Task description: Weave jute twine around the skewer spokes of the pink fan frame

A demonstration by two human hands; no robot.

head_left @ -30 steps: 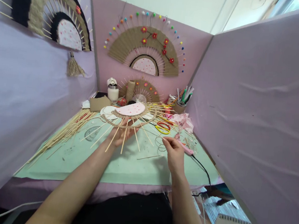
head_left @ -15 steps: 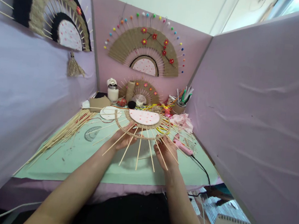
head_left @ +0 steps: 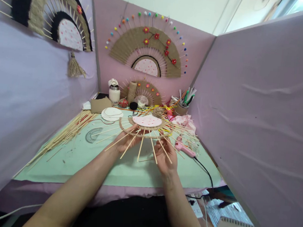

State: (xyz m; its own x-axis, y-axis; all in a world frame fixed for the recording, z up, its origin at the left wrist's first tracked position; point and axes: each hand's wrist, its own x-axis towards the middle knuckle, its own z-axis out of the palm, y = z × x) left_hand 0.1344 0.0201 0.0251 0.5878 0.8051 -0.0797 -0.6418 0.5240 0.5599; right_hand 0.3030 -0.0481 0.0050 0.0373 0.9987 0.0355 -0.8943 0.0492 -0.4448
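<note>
A handmade stick fan (head_left: 147, 121) is held up over the table, its dotted white half-round centre tilted nearly flat. Thin wooden sticks spread from it towards me, crossed by a curved band of twine. My left hand (head_left: 126, 143) grips the fan from beneath, near the centre, and its fingertips are partly hidden. My right hand (head_left: 166, 158) is curled under the sticks on the right, with thumb and fingers at the twine band.
Loose sticks (head_left: 65, 129) and a clear protractor (head_left: 93, 135) lie left. A pink glue gun (head_left: 185, 149) with a black cord rests right. Behind stand a white jar (head_left: 114, 94), a twine spool (head_left: 132, 92) and a tool pot (head_left: 181, 110). Finished fans (head_left: 126, 44) hang on the partitions.
The fan has tilted flatter, its centre dropping slightly and its near stick ends rising. My right hand has shifted a little, its fingers drawing closer to the twine band.
</note>
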